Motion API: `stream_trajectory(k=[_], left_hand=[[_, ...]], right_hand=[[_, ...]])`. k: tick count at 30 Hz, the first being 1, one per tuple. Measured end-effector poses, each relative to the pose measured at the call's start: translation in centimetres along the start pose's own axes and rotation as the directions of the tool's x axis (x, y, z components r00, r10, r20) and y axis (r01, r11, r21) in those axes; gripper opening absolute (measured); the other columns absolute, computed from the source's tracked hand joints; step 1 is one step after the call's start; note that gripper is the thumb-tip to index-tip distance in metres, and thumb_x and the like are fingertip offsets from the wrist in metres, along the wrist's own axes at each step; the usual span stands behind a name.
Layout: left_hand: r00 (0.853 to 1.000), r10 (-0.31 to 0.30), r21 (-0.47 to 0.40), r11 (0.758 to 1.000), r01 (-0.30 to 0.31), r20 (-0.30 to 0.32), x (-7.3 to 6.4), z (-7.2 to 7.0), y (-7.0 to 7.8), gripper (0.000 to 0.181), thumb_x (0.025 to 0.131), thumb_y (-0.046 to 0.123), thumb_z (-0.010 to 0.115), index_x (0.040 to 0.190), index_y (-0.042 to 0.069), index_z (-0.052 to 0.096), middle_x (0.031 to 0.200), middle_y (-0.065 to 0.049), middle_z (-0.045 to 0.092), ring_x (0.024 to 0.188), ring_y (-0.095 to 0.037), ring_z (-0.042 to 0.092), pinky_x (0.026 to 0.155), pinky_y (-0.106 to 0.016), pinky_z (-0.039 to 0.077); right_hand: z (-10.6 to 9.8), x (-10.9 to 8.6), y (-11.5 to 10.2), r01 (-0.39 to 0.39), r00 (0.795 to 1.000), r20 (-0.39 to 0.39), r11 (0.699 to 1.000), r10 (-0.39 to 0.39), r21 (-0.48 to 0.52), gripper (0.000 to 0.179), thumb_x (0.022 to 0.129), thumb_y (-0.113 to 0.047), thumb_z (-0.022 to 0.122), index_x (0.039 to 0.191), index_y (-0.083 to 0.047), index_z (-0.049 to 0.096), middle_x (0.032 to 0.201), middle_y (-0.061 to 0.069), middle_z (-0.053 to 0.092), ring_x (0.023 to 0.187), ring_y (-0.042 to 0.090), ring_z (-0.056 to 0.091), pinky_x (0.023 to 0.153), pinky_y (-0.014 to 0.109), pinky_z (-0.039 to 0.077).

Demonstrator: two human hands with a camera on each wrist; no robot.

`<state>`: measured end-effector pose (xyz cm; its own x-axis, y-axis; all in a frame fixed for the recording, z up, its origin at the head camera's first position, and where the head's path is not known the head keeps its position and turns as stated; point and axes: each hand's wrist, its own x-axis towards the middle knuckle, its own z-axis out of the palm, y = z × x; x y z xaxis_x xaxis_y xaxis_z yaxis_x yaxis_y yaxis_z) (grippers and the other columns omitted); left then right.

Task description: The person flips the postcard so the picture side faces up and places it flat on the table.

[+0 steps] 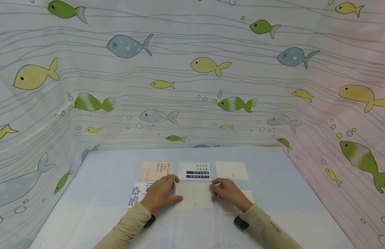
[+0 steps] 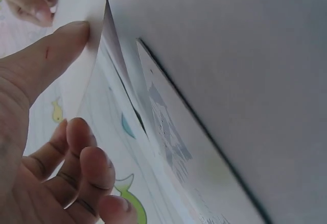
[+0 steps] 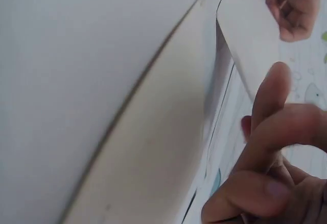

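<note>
A blank cream card (image 1: pixel 194 196) lies between the two hands in the middle of the near row. At its left edge, my left hand (image 1: pixel 161 193) holds it, the thumb (image 2: pixel 71 35) on its face and the other fingers bent toward the far corner. My right hand (image 1: pixel 230 193) is at its right edge with bent fingers; its exact contact is partly hidden. In the wrist views this card (image 3: pixel 245 35) looks raised and tilted above the table. Beneath the left hand is a purple-patterned card (image 1: pixel 135 195), and another blank card (image 1: pixel 230 208) is partly under the right hand.
Beyond the hands lie a peach card with lettering (image 1: pixel 152 169), a white card with dark blue bands (image 1: pixel 194 166) and a blank card (image 1: pixel 231 170). The pale table (image 1: pixel 96 193) is enclosed by a fish-print curtain (image 1: pixel 186 45). Dark wrist devices (image 1: pixel 241 222) sit near the cuffs.
</note>
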<state>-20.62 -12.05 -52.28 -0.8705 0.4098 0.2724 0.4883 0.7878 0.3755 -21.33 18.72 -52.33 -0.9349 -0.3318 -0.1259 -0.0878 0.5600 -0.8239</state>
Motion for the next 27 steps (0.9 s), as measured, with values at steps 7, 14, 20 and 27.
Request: stream_trajectory(k=[7,14,20,27], left_hand=[[0.999,-0.027,-0.052,0.998,0.027,-0.017,-0.1,-0.2,0.4,0.05,0.082,0.04,0.085,0.119,0.017,0.06,0.077,0.015,0.053,0.059,-0.002,0.044,0.052,-0.022,0.038],[0.979,-0.191,-0.272,0.941,0.202,0.068,-0.2,-0.7,1.0,0.028,0.098,0.03,0.068,0.12,0.012,0.069,0.064,0.016,0.061,0.048,-0.005,0.05,0.047,-0.025,0.04],[0.959,-0.233,-0.411,0.867,0.281,0.163,-0.2,-1.0,1.1,0.03,0.103,0.027,0.06,0.121,0.004,0.069,0.062,0.01,0.066,0.041,-0.009,0.049,0.041,-0.026,0.037],[0.951,-0.255,-0.447,0.839,0.309,0.178,-0.3,-1.0,1.1,0.03,0.104,0.035,0.059,0.111,0.009,0.071,0.067,0.009,0.069,0.043,-0.01,0.05,0.042,-0.026,0.036]], right_hand=[[-0.3,-0.5,-0.4,0.017,1.0,0.011,0.998,-0.018,0.06,0.028,0.104,-0.033,0.059,0.105,-0.007,0.069,0.074,-0.001,0.073,0.057,0.019,0.065,0.071,0.032,0.049],[-0.2,-0.8,-0.5,0.011,1.0,0.0,0.996,-0.011,0.088,0.029,0.104,-0.035,0.059,0.105,-0.008,0.069,0.076,0.002,0.073,0.059,0.022,0.068,0.075,0.035,0.051],[-0.1,-0.7,-0.4,0.035,0.999,-0.011,0.996,-0.035,0.08,0.026,0.104,-0.034,0.059,0.103,-0.009,0.068,0.075,0.002,0.073,0.059,0.023,0.068,0.071,0.033,0.052],[-0.1,-0.9,-0.6,0.056,0.998,-0.02,0.997,-0.055,0.049,0.025,0.104,-0.034,0.058,0.101,-0.011,0.069,0.075,0.001,0.072,0.061,0.022,0.069,0.075,0.034,0.051]])
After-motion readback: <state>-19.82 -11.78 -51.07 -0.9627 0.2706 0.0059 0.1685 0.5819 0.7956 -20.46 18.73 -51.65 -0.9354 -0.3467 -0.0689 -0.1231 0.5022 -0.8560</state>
